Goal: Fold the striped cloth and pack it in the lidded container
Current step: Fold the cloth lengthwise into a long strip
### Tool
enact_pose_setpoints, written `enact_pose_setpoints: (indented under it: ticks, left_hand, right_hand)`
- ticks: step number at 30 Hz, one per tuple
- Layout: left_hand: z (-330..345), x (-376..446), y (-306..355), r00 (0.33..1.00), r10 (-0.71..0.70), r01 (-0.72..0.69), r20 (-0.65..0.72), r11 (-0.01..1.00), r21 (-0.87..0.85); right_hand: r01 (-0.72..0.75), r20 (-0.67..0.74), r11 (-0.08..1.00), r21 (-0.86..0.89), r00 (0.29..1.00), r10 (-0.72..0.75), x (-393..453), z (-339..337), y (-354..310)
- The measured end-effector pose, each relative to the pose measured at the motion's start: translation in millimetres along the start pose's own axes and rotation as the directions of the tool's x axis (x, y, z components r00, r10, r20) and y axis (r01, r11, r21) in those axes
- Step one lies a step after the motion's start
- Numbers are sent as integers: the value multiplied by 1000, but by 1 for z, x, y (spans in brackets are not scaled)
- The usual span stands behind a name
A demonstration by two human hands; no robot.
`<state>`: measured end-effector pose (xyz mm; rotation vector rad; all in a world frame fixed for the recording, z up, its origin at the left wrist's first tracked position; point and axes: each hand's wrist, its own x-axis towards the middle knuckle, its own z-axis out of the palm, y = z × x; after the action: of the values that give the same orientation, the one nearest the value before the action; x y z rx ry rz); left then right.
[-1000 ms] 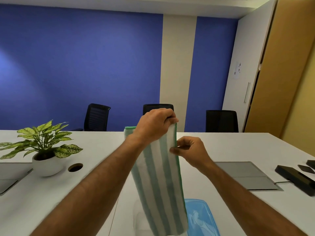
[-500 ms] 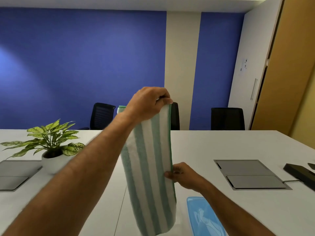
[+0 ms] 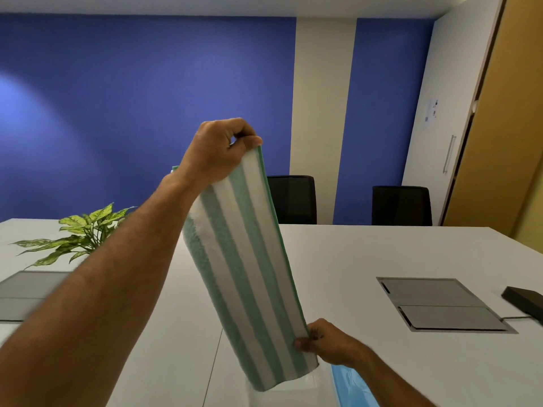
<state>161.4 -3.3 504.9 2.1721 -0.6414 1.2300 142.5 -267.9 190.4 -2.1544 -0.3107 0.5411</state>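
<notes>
The left hand (image 3: 219, 152), raised above the centre of the frame, was clenched on the top edge of the striped cloth (image 3: 249, 268), its grip pinching the upper right corner between thumb and fingers. The right hand (image 3: 329, 343), low and right of centre, was grasping the same cloth near its lower right corner, fingertips closed on the green-bound edge. Between the two grips the cloth hung in a long, narrow, doubled strip of green and white stripes, tilted so that its bottom end lay further right than its top, clear of the table (image 3: 338, 259). Just beneath the cloth's lower end, at the bottom edge of the frame, part of a clear container (image 3: 293, 390) showed, with a blue lid (image 3: 352, 389) beside it on the right. A potted plant (image 3: 85, 233) stood at the left of the frame, a grey hatch panel (image 3: 440, 304) was set into the table at the right, and a black device (image 3: 526, 304) lay at the far right edge
</notes>
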Motion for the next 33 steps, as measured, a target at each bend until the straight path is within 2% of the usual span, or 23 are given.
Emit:
enact_pose_setpoints:
  ticks: [5,11,18,28,33]
  left_hand:
    - [-9,-5,-17,999,-39,39,-27,999,22]
    - [-16,-20,-44,989,-124,126,-83,992,29]
    - [-19,-44,-75,979,-182,187,-95,981,42]
    - [-23,-83,-104,964,-237,245,-120,968,51]
    - [-22,-96,-113,951,-284,292,-121,955,55]
  right_hand:
    - [-45,-40,998,-40,998,43,3,5,17]
    - [-48,-286,999,-12,957,43,4,-6,33]
    - [-22,-398,1000,1,917,20,-3,-37,43]
    - [67,-337,995,71,941,-40,-16,-75,48]
    - [72,-422,992,103,906,-22,-21,-85,46]
